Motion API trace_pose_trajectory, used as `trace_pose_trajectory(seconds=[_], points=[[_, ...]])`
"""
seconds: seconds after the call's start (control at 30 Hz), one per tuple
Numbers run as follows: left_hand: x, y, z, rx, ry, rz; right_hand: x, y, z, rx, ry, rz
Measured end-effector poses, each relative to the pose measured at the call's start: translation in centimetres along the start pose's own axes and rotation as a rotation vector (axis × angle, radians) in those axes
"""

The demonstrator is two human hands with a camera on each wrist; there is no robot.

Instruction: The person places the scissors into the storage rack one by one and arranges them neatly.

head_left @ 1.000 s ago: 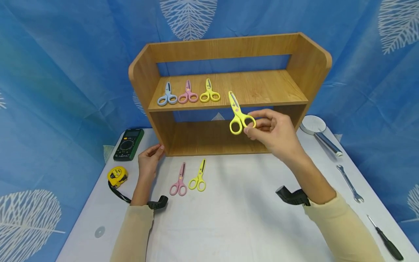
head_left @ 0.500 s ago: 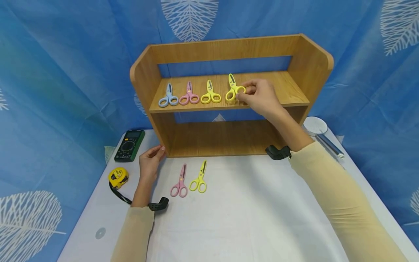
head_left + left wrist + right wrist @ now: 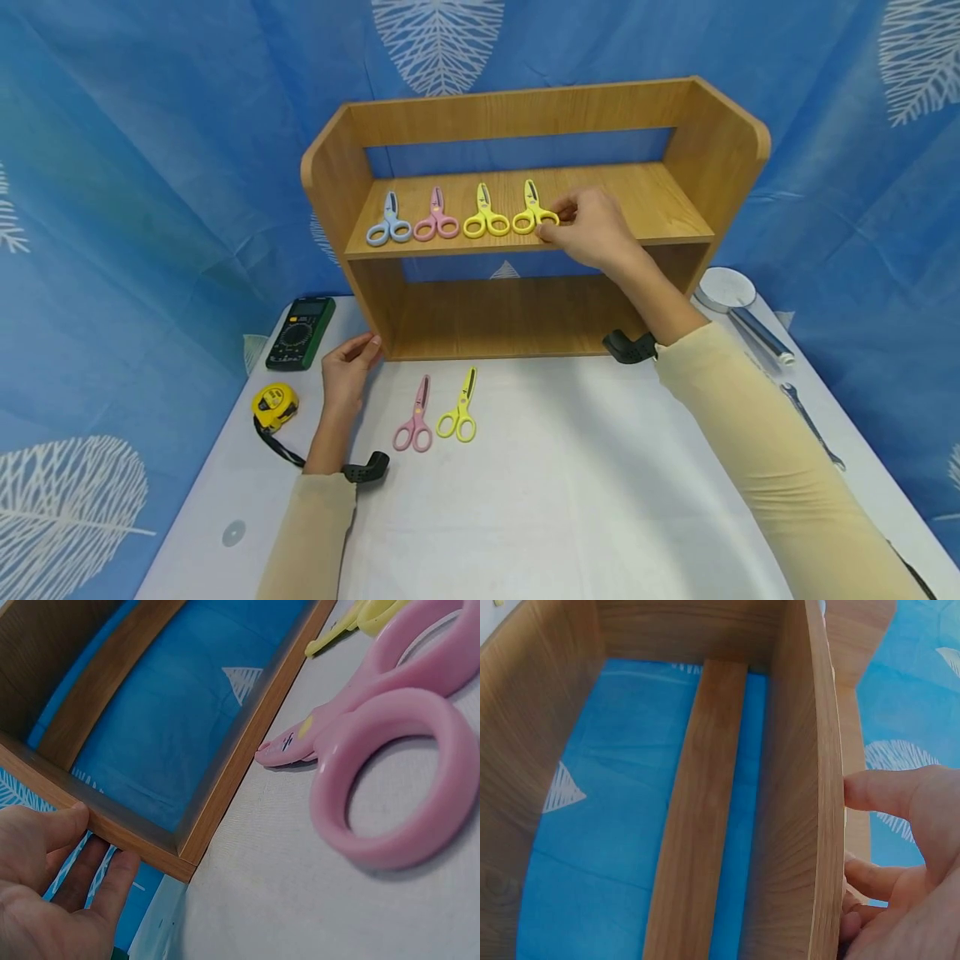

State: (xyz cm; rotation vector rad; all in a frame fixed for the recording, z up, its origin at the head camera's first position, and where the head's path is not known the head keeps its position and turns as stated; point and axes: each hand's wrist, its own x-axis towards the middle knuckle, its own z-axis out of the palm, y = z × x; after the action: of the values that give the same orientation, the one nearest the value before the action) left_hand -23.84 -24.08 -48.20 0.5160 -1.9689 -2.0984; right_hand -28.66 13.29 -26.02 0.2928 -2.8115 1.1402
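On the upper board of a wooden shelf (image 3: 450,265), a row of small scissors lies with blades to the back: blue scissors (image 3: 390,223), pink scissors (image 3: 437,218), yellow scissors (image 3: 484,215) and, rightmost, another yellow pair (image 3: 530,208). My right hand (image 3: 596,229) has thumb and fingers at the right ring of that rightmost pair; in the right wrist view the board hides the scissors from the hand (image 3: 911,877). My left hand (image 3: 347,375) holds the shelf's lower left front edge between thumb and fingers, seen closely in the left wrist view (image 3: 60,877).
On the white table lie pink scissors (image 3: 416,421) and yellow scissors (image 3: 460,412). At left are a multimeter (image 3: 301,333) and a tape measure (image 3: 274,406). At right are a magnifying glass (image 3: 727,290), a wrench (image 3: 813,425) and a partly covered dark tool (image 3: 911,571).
My right hand has carried the yellow scissors up and back from in front of the shelf and lowered them onto the upper board beside the other yellow pair. My left hand stays on the shelf.
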Motion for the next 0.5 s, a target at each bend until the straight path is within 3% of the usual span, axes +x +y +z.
trace_pose_trajectory(seconds=[0.27,0.5], points=[[-0.1,0.1,0.1,0.007,-0.004,-0.004,-1.1,-0.1,-0.8,0.045,0.009,0.018],[0.0,0.2,-0.2,0.028,-0.007,-0.017,-4.9,0.6,-1.1,0.088,0.087,-0.077]])
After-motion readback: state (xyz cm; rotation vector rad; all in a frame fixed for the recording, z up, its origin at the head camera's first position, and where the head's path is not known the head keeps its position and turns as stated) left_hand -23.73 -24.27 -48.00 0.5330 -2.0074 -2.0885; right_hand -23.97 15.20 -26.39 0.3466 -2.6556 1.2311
